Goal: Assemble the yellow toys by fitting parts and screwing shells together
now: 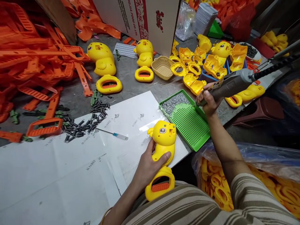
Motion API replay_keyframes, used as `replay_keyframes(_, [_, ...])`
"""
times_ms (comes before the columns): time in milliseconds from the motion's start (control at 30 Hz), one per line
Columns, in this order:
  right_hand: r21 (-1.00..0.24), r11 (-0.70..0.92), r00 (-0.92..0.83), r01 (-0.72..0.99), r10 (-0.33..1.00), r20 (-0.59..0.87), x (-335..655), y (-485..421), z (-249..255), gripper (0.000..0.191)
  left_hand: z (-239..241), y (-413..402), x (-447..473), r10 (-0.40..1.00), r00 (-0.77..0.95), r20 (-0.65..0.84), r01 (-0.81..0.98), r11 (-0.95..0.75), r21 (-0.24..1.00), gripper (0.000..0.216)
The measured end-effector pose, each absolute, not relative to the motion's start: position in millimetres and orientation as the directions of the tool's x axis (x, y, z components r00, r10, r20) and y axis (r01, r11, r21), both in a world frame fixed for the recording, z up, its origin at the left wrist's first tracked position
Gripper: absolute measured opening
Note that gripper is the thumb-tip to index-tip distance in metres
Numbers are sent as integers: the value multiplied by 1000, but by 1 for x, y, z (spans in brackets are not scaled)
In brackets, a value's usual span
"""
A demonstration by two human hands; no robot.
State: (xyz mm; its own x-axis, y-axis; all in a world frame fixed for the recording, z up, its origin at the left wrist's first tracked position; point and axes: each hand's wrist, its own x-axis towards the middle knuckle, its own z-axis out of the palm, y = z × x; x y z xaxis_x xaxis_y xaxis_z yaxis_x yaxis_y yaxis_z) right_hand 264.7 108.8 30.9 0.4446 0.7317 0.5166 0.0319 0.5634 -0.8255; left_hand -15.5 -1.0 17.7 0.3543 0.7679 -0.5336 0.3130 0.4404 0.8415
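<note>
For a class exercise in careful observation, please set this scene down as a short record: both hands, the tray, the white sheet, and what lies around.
Left hand: grips a yellow toy with an orange insert in its handle
Right hand: holds a grey power tool, nose near the tray's rim
Green tray: small silvery pieces, probably screws, heaped at the far end
White sheet: a screwdriver and small black parts
Far left: piled orange parts
Behind: a tan basket and a printed box
</note>
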Motion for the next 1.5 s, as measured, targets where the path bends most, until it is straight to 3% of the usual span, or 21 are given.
replay_keyframes(300, [-833,550,460,57,726,511,267,113,24,31,17,-3,-15,772,369,-518,270,444,854,83])
replay_keyframes(467, [-820,570,432,55,727,534,260,101,46,27,16,-4,-13,777,365,-512,278,434,857,82])
replay_keyframes(667, [-706,691,148,-157,723,674,216,61,98,12,17,-7,-9,801,355,-481,331,374,866,80])
replay_keyframes(767, [-699,659,31,-278,734,679,189,48,108,11,18,-6,-8,814,361,-454,318,350,881,80])
replay_keyframes(933, [-703,604,2,-375,759,651,161,47,99,10,18,-7,-7,820,356,-448,307,350,885,76])
replay_keyframes(1167, [-773,525,-25,-356,822,569,150,50,86,12,22,-7,-7,822,343,-455,303,362,882,74])
replay_keyframes(1500, [-755,439,-233,-487,768,597,138,65,74,18,28,-2,-10,798,355,-488,358,366,859,69])
